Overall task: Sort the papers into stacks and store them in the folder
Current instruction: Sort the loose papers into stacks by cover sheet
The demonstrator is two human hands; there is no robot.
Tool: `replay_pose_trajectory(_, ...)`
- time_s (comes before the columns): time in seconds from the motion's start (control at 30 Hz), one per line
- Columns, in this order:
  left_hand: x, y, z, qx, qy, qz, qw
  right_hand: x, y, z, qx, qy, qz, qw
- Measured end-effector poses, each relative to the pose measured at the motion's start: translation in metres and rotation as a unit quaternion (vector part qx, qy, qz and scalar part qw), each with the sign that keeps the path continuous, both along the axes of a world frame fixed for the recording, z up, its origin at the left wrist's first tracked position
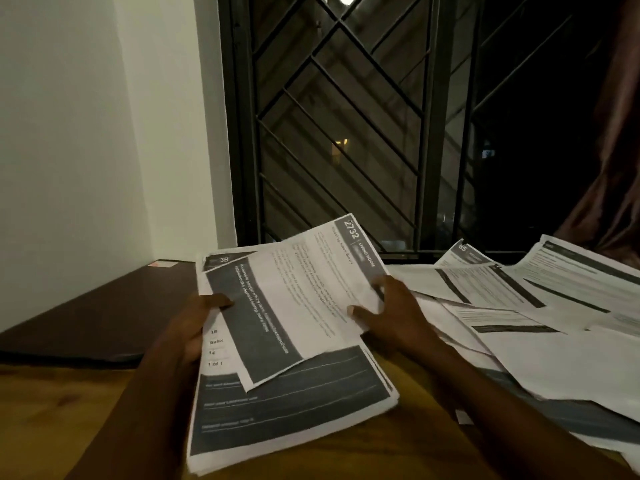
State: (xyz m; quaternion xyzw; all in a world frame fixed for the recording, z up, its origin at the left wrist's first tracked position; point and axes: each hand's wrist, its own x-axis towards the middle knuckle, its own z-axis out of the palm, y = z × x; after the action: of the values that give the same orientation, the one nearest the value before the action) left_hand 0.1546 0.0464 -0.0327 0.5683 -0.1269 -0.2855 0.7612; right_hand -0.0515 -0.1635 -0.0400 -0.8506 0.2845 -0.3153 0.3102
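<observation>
Papers (pixel 294 410) in a thick stack sit over the wooden surface (pixel 69 403) at mid-frame. To their left, a dark flat cover (pixel 86 317) lies on the surface by the wall. The left hand (pixel 194 327) grips the stack's left edge, thumb on top. A top sheet (pixel 304 299) lies tilted across the stack. The right hand (pixel 391 313) pinches the sheet's right edge with curled fingers. Loose sheets (pixel 554 306) are spread overlapping further right, below a barred window (pixel 346 116) and a curtain (pixel 616 168).
</observation>
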Motion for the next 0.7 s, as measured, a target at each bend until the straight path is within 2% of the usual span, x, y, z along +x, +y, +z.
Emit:
replay_pose_trajectory(0.07,0.005,0.002,-0.002,-0.031,-0.001,0.010,0.999,-0.002,-0.003,0.003,0.047,-0.083,-0.027,0.995)
replay_pose_trajectory(0.17,0.003,-0.001,-0.004,-0.054,0.014,-0.005,0.998,-0.003,-0.010,0.004,0.150,-0.148,-0.041,0.977)
replay_pose_trajectory(0.2,0.002,-0.002,-0.005,-0.053,0.014,-0.013,0.998,-0.002,-0.011,0.004,0.222,-0.170,-0.017,0.960)
replay_pose_trajectory(0.27,0.001,-0.005,-0.005,-0.058,0.006,-0.031,0.998,0.002,-0.017,-0.001,0.377,-0.235,0.036,0.895)
replay_pose_trajectory(0.3,-0.002,-0.007,-0.006,-0.060,-0.009,-0.040,0.997,0.004,-0.018,-0.002,0.407,-0.258,0.041,0.875)
replay_pose_trajectory(0.33,-0.004,-0.008,-0.007,-0.065,-0.022,-0.048,0.997,0.005,-0.021,-0.001,0.405,-0.276,0.037,0.871)
replay_pose_trajectory(0.43,-0.013,-0.007,-0.012,-0.085,-0.034,-0.070,0.993,0.001,-0.029,0.002,0.320,-0.286,-0.083,0.899)
replay_pose_trajectory(0.57,-0.009,-0.008,-0.018,-0.045,-0.062,-0.058,0.995,-0.021,-0.050,-0.001,0.275,-0.305,-0.146,0.900)
replay_pose_trajectory(0.63,-0.006,-0.009,-0.017,-0.020,-0.069,-0.070,0.995,-0.034,-0.063,0.000,0.286,-0.275,-0.139,0.908)
replay_pose_trajectory(0.7,-0.006,-0.012,-0.017,0.001,-0.060,-0.098,0.993,-0.045,-0.059,0.007,0.321,-0.229,-0.070,0.916)
